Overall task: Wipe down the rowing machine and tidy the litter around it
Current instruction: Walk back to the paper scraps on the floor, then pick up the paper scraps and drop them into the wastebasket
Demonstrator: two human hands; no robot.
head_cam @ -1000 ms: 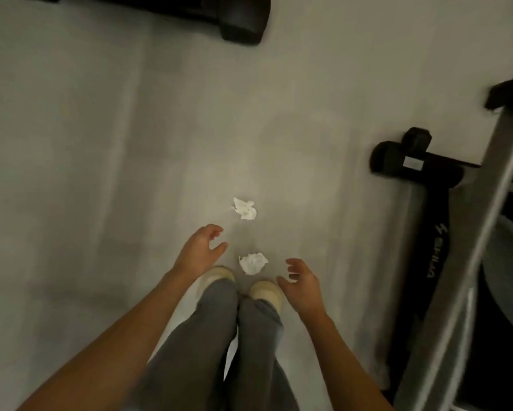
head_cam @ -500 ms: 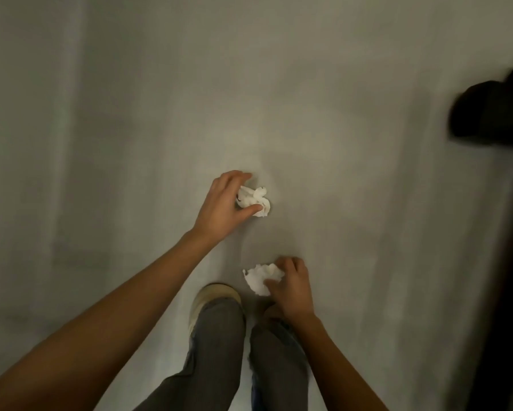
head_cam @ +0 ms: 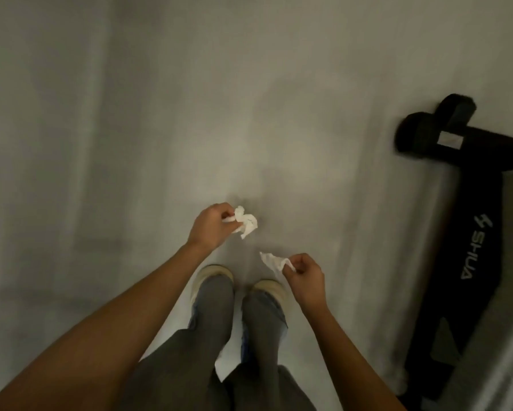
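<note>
My left hand (head_cam: 210, 225) pinches a crumpled white tissue (head_cam: 246, 222), lifted above the grey floor. My right hand (head_cam: 305, 275) pinches a second crumpled white tissue (head_cam: 271, 261), which hangs from its fingertips just above my right shoe. At the right edge lies the black base of the rowing machine (head_cam: 472, 232), with a foot bar at its far end and white lettering on its beam. Both hands are well to the left of it.
My two legs in grey trousers and pale shoes (head_cam: 212, 280) stand at the bottom centre. The grey floor (head_cam: 130, 143) stretches to the left and ahead.
Both hands reached down to the two tissues on the floor, took hold of them and lifted them. The view swung back, and the rowing machine's base shows again at the right.
</note>
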